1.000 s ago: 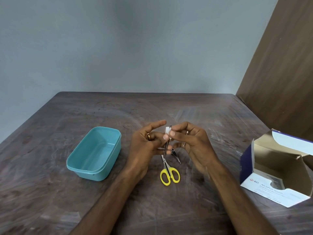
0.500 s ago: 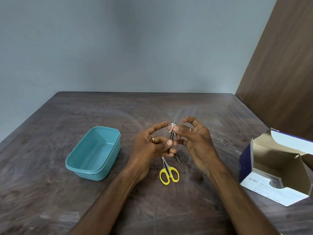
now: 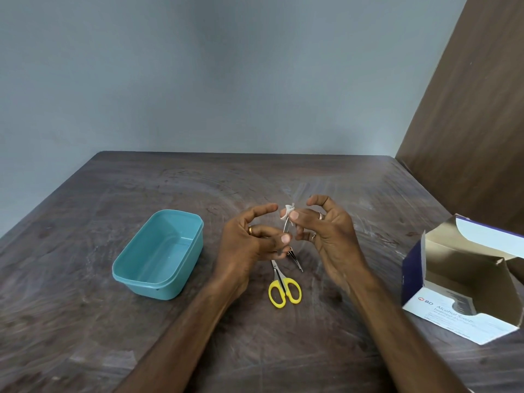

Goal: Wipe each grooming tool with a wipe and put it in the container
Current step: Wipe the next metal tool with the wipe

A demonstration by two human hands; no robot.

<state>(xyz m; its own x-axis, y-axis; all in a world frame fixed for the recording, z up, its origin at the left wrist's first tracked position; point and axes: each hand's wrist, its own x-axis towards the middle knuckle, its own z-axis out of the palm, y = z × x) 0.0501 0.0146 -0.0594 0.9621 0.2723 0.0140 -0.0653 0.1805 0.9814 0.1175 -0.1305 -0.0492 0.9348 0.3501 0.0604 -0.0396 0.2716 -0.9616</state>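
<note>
Head view shows my left hand [image 3: 249, 239] pinching the lower end of a thin metal tool [image 3: 286, 228], held above the table [image 3: 85, 321]. My right hand [image 3: 326, 231] pinches a small white wipe [image 3: 287, 212] round its upper tip. I judge the tool light, stiff and slick, possibly sharp at the tip, so the grip belongs low on the shank. It looks slim and silvery. Yellow scissors [image 3: 284, 290] lie below; the teal container [image 3: 158, 255] stands left.

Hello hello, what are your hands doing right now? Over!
Left hand holds thin metal tool. Right hand pinches wipe on its tip. Teal container empty. Nothing blocking.
</note>
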